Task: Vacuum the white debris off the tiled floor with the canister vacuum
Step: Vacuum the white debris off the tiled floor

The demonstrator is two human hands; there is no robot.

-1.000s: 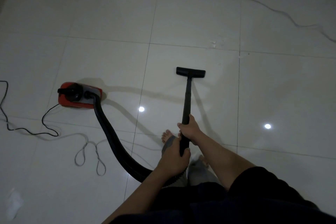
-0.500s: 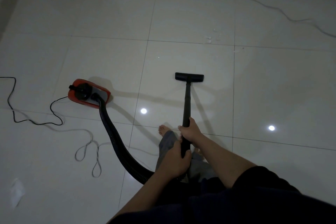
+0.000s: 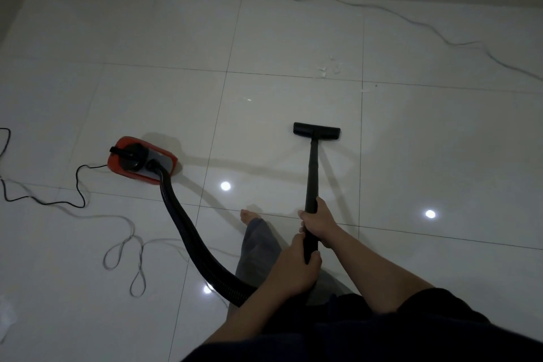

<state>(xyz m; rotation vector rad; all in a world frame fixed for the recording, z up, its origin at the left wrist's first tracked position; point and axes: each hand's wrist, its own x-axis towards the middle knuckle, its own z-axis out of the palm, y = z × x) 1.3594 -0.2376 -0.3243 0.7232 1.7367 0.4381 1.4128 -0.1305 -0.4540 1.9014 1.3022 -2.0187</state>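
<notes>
One black vacuum wand [image 3: 312, 173] runs with its long axis nearly straight away from the person, leaning slightly, its far end pointing toward the back wall. At that end one flat black floor nozzle [image 3: 316, 132] lies crosswise to the wand on the tiled floor [image 3: 440, 141], within the tile just in front of the person. The right hand [image 3: 318, 222] is wrapped around the wand's near end; the left hand [image 3: 296, 269] is wrapped around the same tube directly below it, the two hands nearly touching. One ribbed black hose [image 3: 188, 232] curves from under the left hand leftward and up to one red canister vacuum [image 3: 141, 160], which sits on the floor well left of the nozzle. The white debris [image 3: 329, 66], about five small flecks, lies beyond the nozzle, just past a grout line and apart from it. One black power cord [image 3: 73, 185] trails left from the canister. One pale looped cord [image 3: 126, 256] lies beside the hose; another grey cable [image 3: 435, 32] runs along the far wall. One bare foot [image 3: 248, 216] shows between hose and wand.
</notes>
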